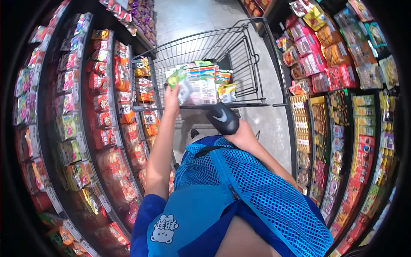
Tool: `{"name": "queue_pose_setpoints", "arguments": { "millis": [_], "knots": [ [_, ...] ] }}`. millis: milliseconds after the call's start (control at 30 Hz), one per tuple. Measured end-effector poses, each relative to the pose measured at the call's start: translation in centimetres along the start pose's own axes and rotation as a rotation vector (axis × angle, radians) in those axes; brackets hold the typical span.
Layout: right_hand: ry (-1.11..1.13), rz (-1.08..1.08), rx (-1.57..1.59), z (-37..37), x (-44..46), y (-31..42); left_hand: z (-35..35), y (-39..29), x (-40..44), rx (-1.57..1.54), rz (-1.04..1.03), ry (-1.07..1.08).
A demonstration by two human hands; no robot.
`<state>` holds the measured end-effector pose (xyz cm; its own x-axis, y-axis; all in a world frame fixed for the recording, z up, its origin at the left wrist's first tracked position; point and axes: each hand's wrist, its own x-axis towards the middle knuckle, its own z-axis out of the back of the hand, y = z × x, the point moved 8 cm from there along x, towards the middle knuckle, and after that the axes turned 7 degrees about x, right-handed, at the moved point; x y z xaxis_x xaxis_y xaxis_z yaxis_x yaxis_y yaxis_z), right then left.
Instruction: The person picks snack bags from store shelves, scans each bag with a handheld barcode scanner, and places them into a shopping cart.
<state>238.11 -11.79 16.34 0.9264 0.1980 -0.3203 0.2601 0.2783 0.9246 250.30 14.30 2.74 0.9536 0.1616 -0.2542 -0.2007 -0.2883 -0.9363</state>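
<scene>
My left hand [172, 99] is closed on the edge of a green-and-white snack packet [183, 88], held above the near end of a black wire shopping cart [197, 39]. Several colourful packets [203, 81] lie in the cart beneath it, among them a yellow packet [227, 92]. My right hand [242, 133] grips a black rounded object [223, 119] with a pale curved mark, shaped like a handheld scanner. It is in front of the cart's handle side, and most of my right fingers are hidden.
Shelves of packaged snacks [102, 103] run along the left, close to the cart. More shelves with bagged and boxed goods [329, 55] line the right. Grey tiled floor [180, 15] extends ahead between them. A blue mesh vest [265, 188] covers my front.
</scene>
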Motion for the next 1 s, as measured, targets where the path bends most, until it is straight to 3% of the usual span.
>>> {"name": "queue_pose_setpoints", "arguments": {
  "millis": [167,200,267,300,367,467,533,600,633,700,733,833,900,1000],
  "knots": [
    [-0.227,-0.278,0.089,6.6,-4.4,-8.9,-8.6,6.8,0.2,-0.056,0.11,0.162],
    [-0.257,-0.361,0.146,7.6,-5.4,-9.5,-9.6,7.8,0.4,0.079,0.146,0.188],
    [-0.331,-0.302,0.181,8.9,-6.4,-10.9,-11.2,9.6,0.7,0.35,0.204,0.235],
    [-0.354,-0.314,0.196,9.4,-6.8,-11.3,-10.2,11.7,0.7,0.448,0.251,0.087],
    [-0.354,-0.38,0.143,10.3,-7.3,-12.0,-9.4,12.8,0.4,0.551,0.115,0.12],
    [-0.376,-0.221,0.017,11.1,-6.5,-11.9,-8.3,10.5,-2.3,0.533,0.011,0.165],
    [-0.308,-0.293,0.002,11.2,-5.4,-11.3,-9.1,3.8,-5.9,0.532,0.018,0.104],
    [-0.226,-0.308,-0.014,10.9,-3.6,-11.0,-11.6,-5.3,-9.1,0.432,-0.175,0.04],
    [-0.183,-0.289,-0.019,10.8,-2.8,-11.0,-13.8,-11.5,-11.2,0.341,-0.389,0.048],
    [-0.094,-0.217,-0.04,10.4,-1.0,-10.0,-17.2,-22.2,-15.8,0.168,-0.674,0.173],
    [-0.027,-0.202,-0.043,9.9,-0.2,-9.9,-18.0,-25.9,-18.2,0.041,-0.713,0.203],
    [0.114,-0.152,-0.099,9.0,2.1,-10.7,-20.6,-33.4,-24.5,-0.612,-0.685,0.233],
    [0.162,-0.1,-0.114,8.4,3.1,-9.7,-21.0,-35.0,-25.8,-0.698,-0.545,0.422],
    [0.245,-0.074,-0.091,7.2,3.5,-9.1,-21.4,-35.7,-27.1,-0.799,-0.489,0.442]
  ]
}}
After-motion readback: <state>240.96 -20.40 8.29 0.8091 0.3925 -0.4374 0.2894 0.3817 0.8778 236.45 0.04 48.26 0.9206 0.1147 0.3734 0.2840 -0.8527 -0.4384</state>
